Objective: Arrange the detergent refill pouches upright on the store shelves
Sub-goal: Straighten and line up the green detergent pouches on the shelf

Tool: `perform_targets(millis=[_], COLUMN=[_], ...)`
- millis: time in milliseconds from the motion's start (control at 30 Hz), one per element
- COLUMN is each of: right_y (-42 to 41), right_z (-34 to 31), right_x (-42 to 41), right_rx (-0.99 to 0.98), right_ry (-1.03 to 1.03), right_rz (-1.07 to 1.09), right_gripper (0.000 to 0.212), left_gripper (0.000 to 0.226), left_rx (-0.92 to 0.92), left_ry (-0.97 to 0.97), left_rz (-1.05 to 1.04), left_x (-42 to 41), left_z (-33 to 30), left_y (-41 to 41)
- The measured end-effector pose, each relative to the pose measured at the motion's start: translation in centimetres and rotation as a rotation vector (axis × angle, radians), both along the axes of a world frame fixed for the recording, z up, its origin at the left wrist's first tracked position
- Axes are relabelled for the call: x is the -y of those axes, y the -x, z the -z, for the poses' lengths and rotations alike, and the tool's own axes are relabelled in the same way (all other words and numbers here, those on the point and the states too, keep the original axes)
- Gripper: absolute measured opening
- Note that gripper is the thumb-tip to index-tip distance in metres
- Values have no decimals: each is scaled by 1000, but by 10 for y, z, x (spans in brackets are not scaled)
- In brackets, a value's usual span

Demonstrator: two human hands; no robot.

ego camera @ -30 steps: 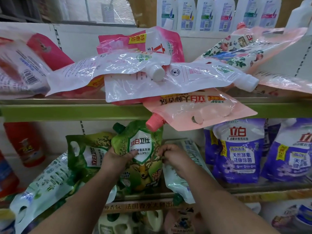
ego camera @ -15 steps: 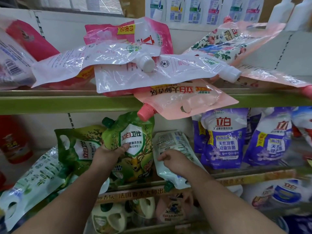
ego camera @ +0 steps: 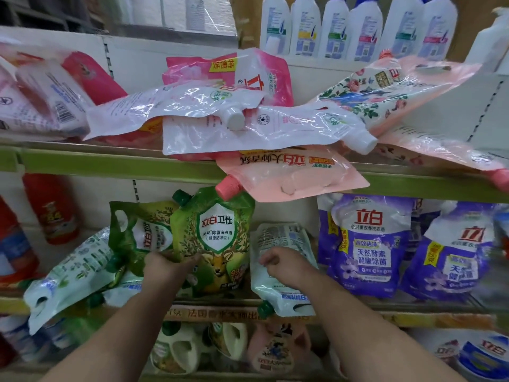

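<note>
Since half a sec ago, right hand [ego camera: 278, 267] slid a bit lower on the pale mint upside-down refill pouch [ego camera: 278, 271] and its fingers curled tighter into the plastic; a sec ago that hand was up next to the green deer-picture refill pouch [ego camera: 217, 238]. Left hand [ego camera: 168, 264] has stayed on the green pouch's lower left edge, thumb across the front, fingers behind, gripping it.

Green deer pouch stands upright on the middle shelf [ego camera: 413, 301], dark green cap at top left. Just beside it on the left, a 2nd green pouch w/ a white oval label [ego camera: 137, 238] leans over, partly behind it. Mint pouch sits right of the deer pouch, cap end hanging down past the shelf edge; right hand pinches its front w/ bent fingers.

More pale green-and-white pouches [ego camera: 74, 274] lie tipped over at far left. Two purple flower-print pouches [ego camera: 369, 244] stand upright to the right.

Top green-edged shelf [ego camera: 110, 166] holds a messy pile: clear white-capped pouches [ego camera: 261, 128] lying flat, pink pouches [ego camera: 248, 75] behind, a rose-print pouch [ego camera: 380, 92] tilted, and a light pink pouch w/ a pink cap [ego camera: 292, 175] hanging over the edge above the deer pouch. White bottles [ego camera: 358, 26] stand in a row at the very top.
</note>
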State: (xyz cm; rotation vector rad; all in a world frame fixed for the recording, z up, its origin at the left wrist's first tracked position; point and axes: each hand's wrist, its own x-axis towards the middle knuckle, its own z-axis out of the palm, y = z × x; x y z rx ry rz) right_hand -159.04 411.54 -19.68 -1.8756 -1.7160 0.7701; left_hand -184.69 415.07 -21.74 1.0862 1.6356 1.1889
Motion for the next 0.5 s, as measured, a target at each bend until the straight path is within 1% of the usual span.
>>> perform_targets(millis=[67, 100, 200, 233, 300, 400, 433, 467, 500], right_y=[-11, -15, -33, -37, -47, -62, -65, -70, -72], right_z=[1, 1, 5, 7, 8, 9, 9, 9, 8], right_x=[3, 5, 13, 15, 20, 26, 27, 29, 30], right_rx=[41, 61, 138, 163, 215, 251, 255, 259, 263], right_ry=[-11, -3, 36, 39, 47, 65, 74, 85, 94], right_rz=[-35, -49, -84, -98, -129, -152, -158, -166, -177], right_gripper=[26, 25, 24, 24, 28, 34, 36, 38, 39], left_gripper=[40, 38, 27, 29, 33, 27, 29, 38, 50], left_rx=[-31, -45, -88, -111, -121, -130, -182, -283, -439], left_ry=[17, 45, 132, 154, 170, 172, 168, 160, 134], left_rz=[-86, -97, -52, -13, 123, 413, 509, 595, 664], left_x=[6, 10, 21, 25, 34, 47, 51, 54, 55], left_z=[1, 1, 0, -1, -3, -1, 3, 8, 15], left_y=[-11, -17, -45, -54, -76, -103, -110, -117, -120])
